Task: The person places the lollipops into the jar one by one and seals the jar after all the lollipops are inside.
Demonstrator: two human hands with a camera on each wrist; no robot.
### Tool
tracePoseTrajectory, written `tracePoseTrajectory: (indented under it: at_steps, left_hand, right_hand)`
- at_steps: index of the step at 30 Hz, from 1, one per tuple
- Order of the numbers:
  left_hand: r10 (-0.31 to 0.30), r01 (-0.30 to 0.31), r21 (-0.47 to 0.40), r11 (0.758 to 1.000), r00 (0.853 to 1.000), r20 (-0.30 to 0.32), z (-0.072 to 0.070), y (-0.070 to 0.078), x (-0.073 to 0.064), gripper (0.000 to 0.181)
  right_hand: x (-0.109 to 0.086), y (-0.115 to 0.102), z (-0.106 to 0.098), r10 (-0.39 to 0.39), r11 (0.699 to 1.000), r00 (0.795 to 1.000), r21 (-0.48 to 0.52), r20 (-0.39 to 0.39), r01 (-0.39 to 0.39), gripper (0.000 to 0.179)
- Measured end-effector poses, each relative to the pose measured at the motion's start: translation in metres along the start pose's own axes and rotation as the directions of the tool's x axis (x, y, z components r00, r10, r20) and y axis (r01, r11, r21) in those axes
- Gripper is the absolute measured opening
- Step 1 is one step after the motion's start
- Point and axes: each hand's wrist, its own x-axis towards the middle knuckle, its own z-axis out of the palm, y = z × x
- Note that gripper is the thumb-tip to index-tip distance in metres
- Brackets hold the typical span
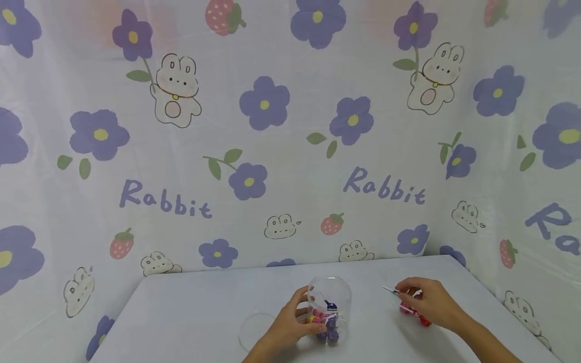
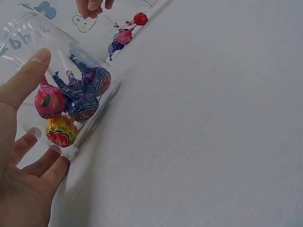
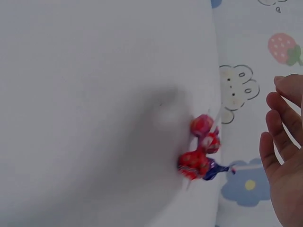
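My left hand (image 1: 287, 323) grips a clear round jar (image 1: 339, 291) near the table's front, thumb on one side and fingers on the other. Inside the jar are several wrapped lollipops: dark purple-blue ones (image 2: 84, 105), a pink one (image 2: 49, 101) and a yellow one (image 2: 61, 131). My right hand (image 1: 433, 302) hovers over a small group of loose lollipops on the table to the jar's right. In the right wrist view its relaxed fingers hold nothing. That group has red lollipops (image 3: 191, 163), a pinkish one (image 3: 202, 124) and a dark blue one (image 3: 213, 170) with a white stick.
A clear round lid (image 1: 251, 337) lies flat on the white table (image 1: 190, 312), left of the jar and partly behind my left forearm. A white curtain (image 1: 290, 161) printed with flowers and rabbits stands behind the table and along its sides.
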Motion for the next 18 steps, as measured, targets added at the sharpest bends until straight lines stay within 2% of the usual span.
tracePoseTrajectory:
  at_steps: [5, 13, 18]
  left_hand:
    - [0.001, 0.000, 0.025, 1.000, 1.000, -0.003, 0.000, -0.001, 0.001, 0.091]
    - [-0.016, 0.016, 0.037, 0.999, 1.000, -0.010, 0.001, 0.001, -0.001, 0.091]
    - [-0.013, 0.013, 0.030, 0.999, 1.000, -0.005, 0.001, 0.003, -0.001, 0.092]
  right_hand:
    - [-0.008, 0.014, 0.005, 0.062, 0.998, 0.998, -0.009, 0.008, -0.062, 0.016]
    - [-0.013, 0.037, 0.022, -0.039, 0.999, 0.999, -0.013, -0.013, 0.038, 0.014]
    - [-0.013, 0.041, 0.025, -0.006, 1.000, 1.000, -0.008, 0.003, 0.006, 0.012]
